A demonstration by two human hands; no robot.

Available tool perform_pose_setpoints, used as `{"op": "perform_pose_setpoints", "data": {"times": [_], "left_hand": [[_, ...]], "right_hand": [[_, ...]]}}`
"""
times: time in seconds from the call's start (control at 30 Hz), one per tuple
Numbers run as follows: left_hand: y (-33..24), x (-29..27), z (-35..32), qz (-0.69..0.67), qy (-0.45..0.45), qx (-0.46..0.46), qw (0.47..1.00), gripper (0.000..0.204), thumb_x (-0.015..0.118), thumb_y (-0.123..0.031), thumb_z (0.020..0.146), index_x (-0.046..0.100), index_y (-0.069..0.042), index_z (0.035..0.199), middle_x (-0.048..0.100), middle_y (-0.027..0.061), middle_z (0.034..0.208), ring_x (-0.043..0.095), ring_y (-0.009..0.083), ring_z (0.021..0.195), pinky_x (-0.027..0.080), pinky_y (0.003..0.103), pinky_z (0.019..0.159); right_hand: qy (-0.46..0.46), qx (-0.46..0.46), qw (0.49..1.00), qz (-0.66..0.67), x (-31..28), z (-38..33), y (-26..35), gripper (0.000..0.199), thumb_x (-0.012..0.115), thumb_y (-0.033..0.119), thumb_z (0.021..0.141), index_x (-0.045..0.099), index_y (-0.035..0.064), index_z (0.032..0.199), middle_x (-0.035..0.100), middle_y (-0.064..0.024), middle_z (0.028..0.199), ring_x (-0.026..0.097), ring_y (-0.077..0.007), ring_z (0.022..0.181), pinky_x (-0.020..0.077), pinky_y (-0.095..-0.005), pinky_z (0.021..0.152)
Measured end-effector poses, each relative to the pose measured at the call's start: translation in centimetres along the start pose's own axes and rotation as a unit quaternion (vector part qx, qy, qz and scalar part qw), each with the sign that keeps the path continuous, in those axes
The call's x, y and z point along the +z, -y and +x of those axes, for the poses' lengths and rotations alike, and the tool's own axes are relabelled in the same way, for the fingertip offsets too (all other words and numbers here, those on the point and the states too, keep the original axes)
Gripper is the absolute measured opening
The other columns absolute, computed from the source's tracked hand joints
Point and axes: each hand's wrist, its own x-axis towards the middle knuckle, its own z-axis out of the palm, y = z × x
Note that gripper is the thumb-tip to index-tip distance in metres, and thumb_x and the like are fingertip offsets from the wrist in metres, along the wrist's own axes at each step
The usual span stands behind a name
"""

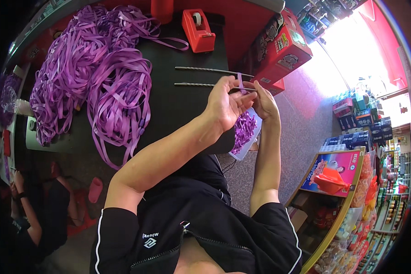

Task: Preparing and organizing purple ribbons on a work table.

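Two thin twisted metal rods [203, 69] lie side by side, reaching past the right side of the black table. Near their right ends a short purple ribbon [241, 81] loops across them. My left hand [223, 102], palm partly turned up, has its fingers bent at the ribbon and the nearer rod. From the right, my right hand [266, 104] meets it with fingers closed at the rod's end, on the ribbon. The exact finger contact is partly hidden. Below my hands, a white bin [253, 140] holds many short purple ribbon pieces [245, 130].
Large heaps of purple ribbon [118, 96] cover the left of the black table [169, 109]. A red tape dispenser [201, 39] stands at its far edge, with red boxes [283, 50] beyond on the right. Another person's arm [27, 205] shows at lower left; shop shelves [392, 205] line the right.
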Motion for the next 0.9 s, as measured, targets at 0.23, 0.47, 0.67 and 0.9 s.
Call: {"op": "perform_pose_setpoints", "data": {"times": [0.23,0.47,0.67,0.9], "left_hand": [[1.8,1.0,-3.4,0.227,0.050,-0.096,0.968,0.034,0.056,-0.024,0.087,0.052,-0.006,0.116,0.053,0.0056,0.105,0.055,0.0176,0.092,0.047,0.031,0.078],[-0.7,-1.2,-8.9,0.516,0.171,-0.057,0.837,0.029,0.055,-0.017,0.088,0.054,-0.004,0.114,0.055,0.0074,0.115,0.055,0.0172,0.100,0.042,0.030,0.087],[-2.6,-2.3,-8.4,0.641,0.181,0.095,0.740,0.026,0.056,-0.007,0.084,0.056,-0.003,0.110,0.055,0.0123,0.116,0.053,0.0215,0.106,0.042,0.034,0.092],[-3.3,-2.0,-8.2,0.775,0.274,0.234,0.519,0.031,0.067,-0.011,0.079,0.058,-0.005,0.108,0.055,0.0131,0.115,0.056,0.0308,0.103,0.045,0.039,0.087]], "right_hand": [[0.144,0.098,0.960,0.220,0.4,2.3,-0.9,0.045,0.057,0.034,0.091,0.058,-0.0056,0.113,0.064,-0.0164,0.106,0.064,-0.0229,0.088,0.0515,-0.0365,0.083],[0.200,0.025,0.971,0.129,-0.8,4.8,-1.1,0.024,0.065,0.017,0.086,0.066,-0.0039,0.097,0.068,-0.0116,0.090,0.065,-0.0175,0.081,0.0508,-0.0281,0.071],[0.106,-0.018,0.993,0.047,-0.6,3.9,-1.3,0.029,0.062,0.023,0.089,0.067,-0.0044,0.097,0.068,-0.0111,0.093,0.064,-0.0167,0.081,0.0491,-0.0295,0.075],[-0.118,-0.240,0.954,-0.136,-0.7,3.0,3.5,0.028,0.061,0.023,0.088,0.067,0.0009,0.104,0.068,-0.0093,0.099,0.063,-0.0144,0.087,0.0465,-0.0280,0.080]]}}
